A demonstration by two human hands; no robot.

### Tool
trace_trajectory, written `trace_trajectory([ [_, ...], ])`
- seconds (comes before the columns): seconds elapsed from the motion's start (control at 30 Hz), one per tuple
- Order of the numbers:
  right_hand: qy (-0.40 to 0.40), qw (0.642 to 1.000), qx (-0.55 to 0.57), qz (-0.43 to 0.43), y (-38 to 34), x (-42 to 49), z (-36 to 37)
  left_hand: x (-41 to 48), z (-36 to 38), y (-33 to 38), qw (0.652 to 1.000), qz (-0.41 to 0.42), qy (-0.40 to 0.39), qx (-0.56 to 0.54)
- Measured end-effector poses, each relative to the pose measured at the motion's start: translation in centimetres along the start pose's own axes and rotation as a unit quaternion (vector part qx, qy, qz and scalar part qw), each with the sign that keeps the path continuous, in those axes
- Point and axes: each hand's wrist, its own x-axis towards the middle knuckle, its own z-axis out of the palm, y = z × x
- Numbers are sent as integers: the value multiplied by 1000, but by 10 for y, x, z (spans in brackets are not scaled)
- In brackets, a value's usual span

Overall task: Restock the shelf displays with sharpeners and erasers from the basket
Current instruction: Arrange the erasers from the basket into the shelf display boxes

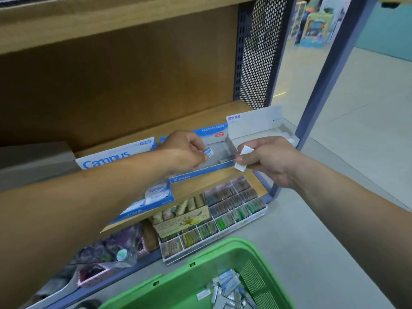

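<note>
Basket (201, 256) cropped below; left hand (182, 150) fingers pinch half-hidden blue eraser (208, 152), right hand (267, 158) fingers grip white eraser (246, 150).

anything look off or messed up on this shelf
Nothing looks damaged or spilled. The Pilot display box is nearly bare, only a few erasers at its right end. Loose erasers lie jumbled in the green basket. The left hand holds a blue-banded eraser, the right hand white erasers.

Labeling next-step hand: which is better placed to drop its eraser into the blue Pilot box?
Left, probably: left hand pinches a blue-sleeved eraser directly over the Pilot box; right hand grips white erasers beside its right wall.
</note>
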Motion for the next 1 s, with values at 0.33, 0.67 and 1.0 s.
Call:
trace_trajectory([
  [0.33, -41, 998, 56, 5, 12, 5, -7, 20, 19, -10, 999, -30, -23, 35],
  [0.67, -37, 997, 63, 16, 16, 7, -7, 21, 15, -13, 997, -39, -40, 46],
  [1.0, -30, 999, -24, -20, 12, 1, 2, 13, 17, -8, 998, -24, 52, -25],
])
